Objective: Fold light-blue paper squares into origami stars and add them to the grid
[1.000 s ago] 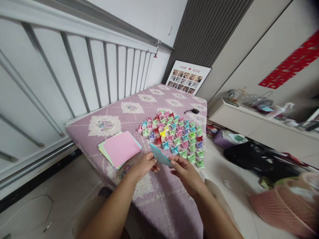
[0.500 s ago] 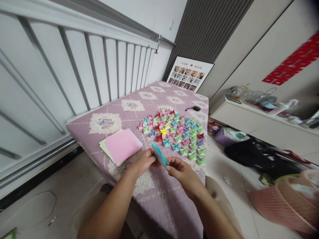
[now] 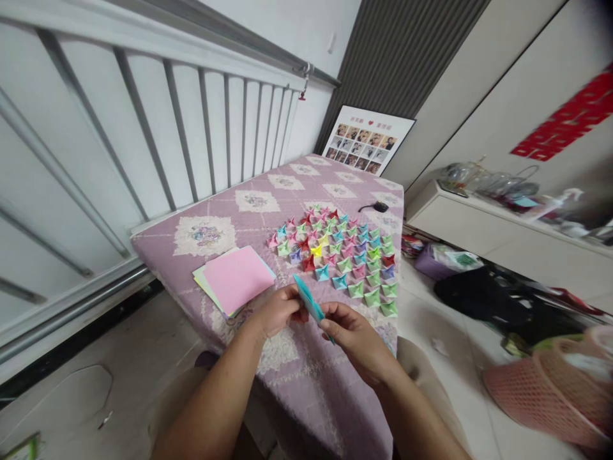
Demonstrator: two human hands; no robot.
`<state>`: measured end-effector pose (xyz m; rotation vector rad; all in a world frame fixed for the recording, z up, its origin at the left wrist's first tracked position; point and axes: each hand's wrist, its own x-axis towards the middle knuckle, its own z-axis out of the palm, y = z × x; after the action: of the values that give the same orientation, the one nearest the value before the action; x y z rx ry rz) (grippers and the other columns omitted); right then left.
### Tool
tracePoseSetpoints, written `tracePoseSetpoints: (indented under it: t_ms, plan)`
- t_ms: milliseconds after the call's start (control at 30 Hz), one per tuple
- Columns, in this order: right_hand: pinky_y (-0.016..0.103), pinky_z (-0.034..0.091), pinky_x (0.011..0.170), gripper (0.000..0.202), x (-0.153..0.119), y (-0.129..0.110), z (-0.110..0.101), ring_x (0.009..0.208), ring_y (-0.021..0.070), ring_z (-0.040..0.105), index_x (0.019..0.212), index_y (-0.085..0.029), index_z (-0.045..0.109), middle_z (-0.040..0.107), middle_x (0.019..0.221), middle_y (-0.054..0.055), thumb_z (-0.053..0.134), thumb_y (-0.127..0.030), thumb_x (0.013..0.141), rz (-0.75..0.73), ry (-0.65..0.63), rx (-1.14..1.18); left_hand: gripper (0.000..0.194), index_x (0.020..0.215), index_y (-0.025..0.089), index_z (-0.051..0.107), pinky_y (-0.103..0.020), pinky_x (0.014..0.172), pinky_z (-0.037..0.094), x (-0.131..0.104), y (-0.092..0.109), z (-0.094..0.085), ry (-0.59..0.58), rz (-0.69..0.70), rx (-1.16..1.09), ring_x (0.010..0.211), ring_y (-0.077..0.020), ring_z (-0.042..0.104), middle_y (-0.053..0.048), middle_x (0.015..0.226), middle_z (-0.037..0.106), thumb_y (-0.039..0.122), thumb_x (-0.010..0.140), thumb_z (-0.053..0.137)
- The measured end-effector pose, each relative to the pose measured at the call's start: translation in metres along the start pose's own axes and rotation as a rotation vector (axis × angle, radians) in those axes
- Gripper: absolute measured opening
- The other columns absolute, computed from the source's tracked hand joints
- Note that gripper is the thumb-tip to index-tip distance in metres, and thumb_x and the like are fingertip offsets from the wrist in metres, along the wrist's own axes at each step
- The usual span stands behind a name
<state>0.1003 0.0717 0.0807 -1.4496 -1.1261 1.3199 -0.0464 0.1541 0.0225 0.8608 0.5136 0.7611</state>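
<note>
Between my two hands is a folded sheet of teal paper (image 3: 310, 300), held upright on edge above the near part of the table. My left hand (image 3: 282, 311) pinches its left side. The fingers and thumb of my right hand (image 3: 345, 326) grip its lower right corner. Just left of my left hand lies a stack of coloured paper (image 3: 238, 275), pink on top with yellow, green and blue edges showing. Beyond my hands stand rows of small folded paper shapes (image 3: 345, 264) in green, pink, blue, red, yellow and purple.
A purple flowered cloth (image 3: 215, 206) covers the table. Near its right edge lies a small black object (image 3: 380, 206) with a strap. White railings (image 3: 186, 134) run along the left. A pink basket (image 3: 536, 390) stands on the floor at right, and a framed photo board (image 3: 366, 140) leans behind.
The teal paper has turned slightly, looking narrower and edge-on, its lower corner now reaching past my right thumb. My hands stay in nearly the same place; the view has shifted a little.
</note>
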Motion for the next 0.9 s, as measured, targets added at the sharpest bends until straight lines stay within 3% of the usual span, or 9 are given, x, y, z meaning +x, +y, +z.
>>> tracePoseSetpoints:
  t_ms: [433,900]
  plan:
    - [0.027,0.04,0.069,0.025,-0.0015,0.0043,0.0006,0.076,0.0132,0.05,0.091,-0.024,0.065,0.062,0.087,0.0,0.072,-0.04,0.072,0.027,-0.022,0.038,0.036,0.076,0.013,0.06,-0.025,0.055,0.042,-0.0043,0.007,0.0025,-0.034,-0.002,-0.051,0.053,-0.0107,0.054,0.0,0.063,0.059,0.037,0.059,0.08]
    - [0.028,0.041,0.073,0.026,-0.0016,0.0035,0.0007,0.078,0.0129,0.049,0.084,-0.024,0.065,0.059,0.088,-0.001,0.075,-0.041,0.068,0.054,0.005,0.12,0.031,0.086,0.013,0.061,-0.026,0.063,0.045,-0.0079,0.0092,0.0002,-0.06,0.021,-0.048,0.062,-0.0118,0.058,-0.002,0.074,0.062,0.034,0.068,0.075]
